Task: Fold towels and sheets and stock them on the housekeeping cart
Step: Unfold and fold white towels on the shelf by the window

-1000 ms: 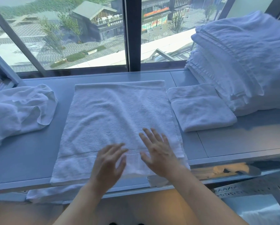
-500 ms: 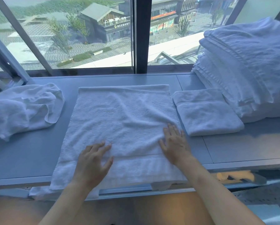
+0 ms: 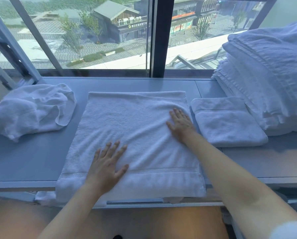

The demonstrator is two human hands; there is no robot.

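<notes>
While both hands lie flat with straight, spread fingers, a white terry towel (image 3: 132, 135) covers the centre of the grey table (image 3: 32, 159), its near edge hanging over the table's front. In the head view the left hand (image 3: 106, 168) presses the towel at lower centre, and the right hand (image 3: 180, 125) presses it near its right edge. A small folded white towel (image 3: 227, 123) lies just right, a tall stack of folded white linens (image 3: 271, 73) at upper right, and a crumpled white towel (image 3: 32, 109) at left.

Linen stack (image 3: 271, 80), far right: cut off by right edge. Crumpled towel (image 3: 32, 109), left: cut by left edge. Spread towel (image 3: 132, 135): near end overhangs ledge, hidden.
</notes>
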